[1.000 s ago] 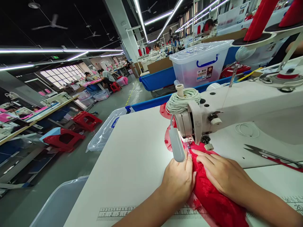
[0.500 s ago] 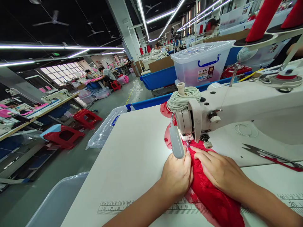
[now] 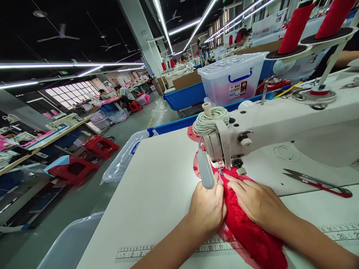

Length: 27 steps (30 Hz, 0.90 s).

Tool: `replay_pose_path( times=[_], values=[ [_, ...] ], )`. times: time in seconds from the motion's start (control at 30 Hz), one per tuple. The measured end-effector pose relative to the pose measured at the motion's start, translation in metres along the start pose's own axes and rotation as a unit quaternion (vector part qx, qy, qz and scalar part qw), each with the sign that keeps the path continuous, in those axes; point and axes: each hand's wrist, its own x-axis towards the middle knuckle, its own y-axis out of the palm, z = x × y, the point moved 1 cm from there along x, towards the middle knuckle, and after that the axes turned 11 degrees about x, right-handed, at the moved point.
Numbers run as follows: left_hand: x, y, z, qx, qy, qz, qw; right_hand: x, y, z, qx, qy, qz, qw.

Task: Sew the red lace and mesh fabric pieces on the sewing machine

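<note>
Red lace fabric (image 3: 244, 224) runs from the table's front edge up under the presser foot (image 3: 220, 171) of a white sewing machine (image 3: 280, 123). Its left edge is pinched in my left hand (image 3: 207, 205), closed just in front of the needle and partly behind a grey lamp (image 3: 205, 170). On the right, my right hand (image 3: 260, 201) lies flat on the cloth, fingers stretched toward the foot. Sheer red material (image 3: 197, 164) shows behind and left of the needle. Thread snips (image 3: 316, 182) with a red handle rest to the right.
A printed ruler scale (image 3: 134, 254) crosses the front of the white table (image 3: 140, 194). Red thread cones (image 3: 295, 28) stand above the machine. Lidded clear boxes (image 3: 230, 78) are behind; red stools (image 3: 74, 168) stand left. Other people sit at distant tables.
The view has shifted slightly, so the machine and snips appear a little further left. Both hands stay in nearly the same place on the red fabric.
</note>
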Motion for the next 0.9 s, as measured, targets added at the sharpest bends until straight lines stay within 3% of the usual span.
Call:
replay_pose_path(
  times=[0.3, 0.9],
  values=[
    [-0.0019, -0.0012, 0.0009, 0.009, 0.0, 0.024, 1.0, 0.0018, -0.0007, -0.0008, 0.006, -0.001, 0.015, 1.0],
    [-0.0013, -0.0042, 0.0036, -0.021, -0.016, 0.006, 1.0, 0.0025, 0.0, -0.0041, 0.024, 0.006, 0.03, 0.999]
  ],
)
